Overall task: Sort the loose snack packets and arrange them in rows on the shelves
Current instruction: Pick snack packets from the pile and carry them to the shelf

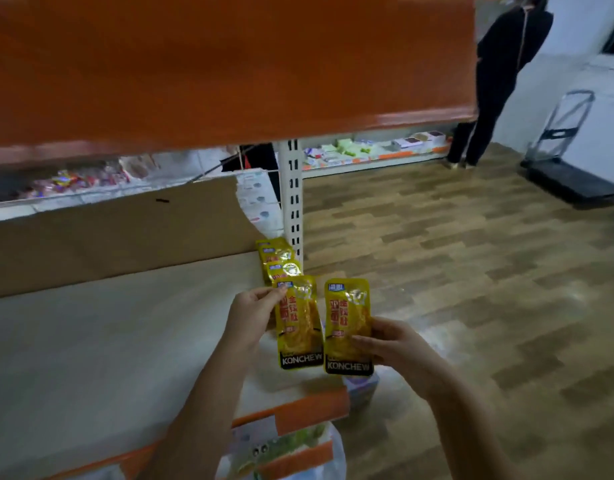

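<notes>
An orange upper shelf [229, 64], smooth and flat-faced, filled the top of your view, its near edge blurred. Below it lay the pale, matte lower shelf [90, 341] with an orange front strip, backed by a plain brown cardboard panel [118, 237]. A wood-plank floor [471, 271] with a dull sheen ran off to the right, where a person in dark clothing [499, 81] stood near a folded metal-handled platform trolley [568, 168]. A white slotted steel upright [291, 202] marked the shelf's right end. At its foot, a short row of glossy yellow snack packets [277, 258] lay overlapping on the lower shelf's right end. Your left hand [253, 313] pinched the upper left edge of one flat, rectangular yellow foil packet [298, 327], fingers curled onto it, holding it upright just in front of that row. Your right hand [392, 344] gripped a second matching packet [347, 323] by its lower right side, thumb across the face, just beside the first, out past the shelf's right edge. Both carried red print and a black "KONCHEW" band at the bottom. A crinkled clear plastic bag [298, 445] sat below the shelf front.
</notes>
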Demonstrator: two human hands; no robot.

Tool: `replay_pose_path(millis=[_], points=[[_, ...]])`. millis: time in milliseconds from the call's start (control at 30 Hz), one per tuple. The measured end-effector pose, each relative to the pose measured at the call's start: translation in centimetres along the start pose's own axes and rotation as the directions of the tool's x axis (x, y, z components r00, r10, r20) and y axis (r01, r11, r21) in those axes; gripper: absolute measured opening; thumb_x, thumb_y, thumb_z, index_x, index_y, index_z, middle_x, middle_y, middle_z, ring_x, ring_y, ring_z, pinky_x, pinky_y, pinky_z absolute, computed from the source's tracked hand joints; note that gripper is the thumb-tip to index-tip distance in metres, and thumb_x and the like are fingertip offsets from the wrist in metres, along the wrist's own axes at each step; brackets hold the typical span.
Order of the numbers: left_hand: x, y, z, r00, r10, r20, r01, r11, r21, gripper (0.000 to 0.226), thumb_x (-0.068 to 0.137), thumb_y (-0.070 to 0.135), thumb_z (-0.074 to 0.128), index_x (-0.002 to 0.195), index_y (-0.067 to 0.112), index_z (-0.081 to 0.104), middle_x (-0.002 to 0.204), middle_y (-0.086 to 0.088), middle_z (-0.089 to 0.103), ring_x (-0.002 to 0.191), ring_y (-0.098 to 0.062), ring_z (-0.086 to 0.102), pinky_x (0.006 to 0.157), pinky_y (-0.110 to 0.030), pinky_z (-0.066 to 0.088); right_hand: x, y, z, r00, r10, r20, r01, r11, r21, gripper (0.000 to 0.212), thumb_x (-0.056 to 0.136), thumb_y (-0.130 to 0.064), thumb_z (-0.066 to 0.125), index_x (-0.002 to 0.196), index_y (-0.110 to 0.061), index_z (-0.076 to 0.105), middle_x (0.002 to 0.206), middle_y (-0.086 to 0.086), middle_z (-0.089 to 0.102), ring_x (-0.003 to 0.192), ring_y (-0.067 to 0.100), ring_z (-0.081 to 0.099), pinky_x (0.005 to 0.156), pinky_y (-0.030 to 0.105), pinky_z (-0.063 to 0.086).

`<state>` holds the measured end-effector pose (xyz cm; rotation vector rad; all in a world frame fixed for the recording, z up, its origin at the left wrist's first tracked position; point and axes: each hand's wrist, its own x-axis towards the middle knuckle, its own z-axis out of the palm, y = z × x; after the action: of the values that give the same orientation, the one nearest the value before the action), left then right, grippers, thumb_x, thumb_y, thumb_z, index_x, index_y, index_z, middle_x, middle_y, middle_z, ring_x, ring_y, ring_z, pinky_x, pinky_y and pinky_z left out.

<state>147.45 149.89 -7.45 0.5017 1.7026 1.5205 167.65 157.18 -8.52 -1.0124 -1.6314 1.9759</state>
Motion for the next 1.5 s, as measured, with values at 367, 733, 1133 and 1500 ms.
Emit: replay_pose_path(millis=[367, 733, 1133, 1500], points=[[2.2, -0.3, 0.7, 0.996, 0.055, -0.064, -0.036, 0.963, 0.267, 0.01, 0.091, 0.013, 0.061, 0.094, 0.007, 0.069, 0.066, 0.006, 0.068, 0.054, -0.006, 0.062, 0.049, -0.018, 0.046, 3.9, -1.0, -2.4, 0.959, 0.107, 0.262, -0.044, 0.971, -0.235, 0.019, 0.092, 0.0, 0.052, 0.107, -0.002, 0.063, 0.098, 0.016, 0.068, 0.082, 0.021, 0.065, 0.073, 0.028, 0.053], [3.7, -1.1, -0.3, 0.978, 0.15, -0.148, -0.055, 0.858, 0.511, 0.03, 0.085, 0.017, 0.069, 0.114, 0.011, 0.066, 0.083, -0.001, 0.063, 0.062, -0.01, 0.059, 0.056, -0.02, 0.042, 5.1, -0.7, 0.7, 0.933, 0.098, 0.347, 0.146, 0.778, -0.611, 0.011, 0.089, -0.008, 0.061, 0.099, -0.012, 0.059, 0.077, -0.001, 0.062, 0.057, 0.003, 0.059, 0.055, 0.015, 0.051], [3.3, -1.4, -0.4, 0.974, 0.175, -0.145, -0.079, 0.859, 0.506, 0.032, 0.087, 0.012, 0.066, 0.119, 0.013, 0.065, 0.084, 0.002, 0.062, 0.074, -0.018, 0.064, 0.076, -0.037, 0.057, 3.6, -0.8, 3.4, 0.969, -0.062, 0.238, 0.243, 0.393, -0.887, 0.043, 0.084, -0.045, 0.064, 0.108, -0.014, 0.049, 0.108, 0.002, 0.061, 0.09, 0.017, 0.059, 0.067, 0.025, 0.042], [3.5, -1.7, -1.0, 0.97, 0.215, -0.117, -0.123, 0.841, 0.526, 0.029, 0.09, 0.011, 0.062, 0.119, 0.015, 0.065, 0.085, 0.004, 0.06, 0.074, -0.014, 0.061, 0.068, -0.028, 0.056, 4.3, -0.8, 3.1, 0.984, -0.124, 0.124, 0.172, 0.536, -0.827, 0.037, 0.087, -0.048, 0.059, 0.104, -0.016, 0.05, 0.097, -0.005, 0.051, 0.086, 0.012, 0.05, 0.061, 0.022, 0.037]])
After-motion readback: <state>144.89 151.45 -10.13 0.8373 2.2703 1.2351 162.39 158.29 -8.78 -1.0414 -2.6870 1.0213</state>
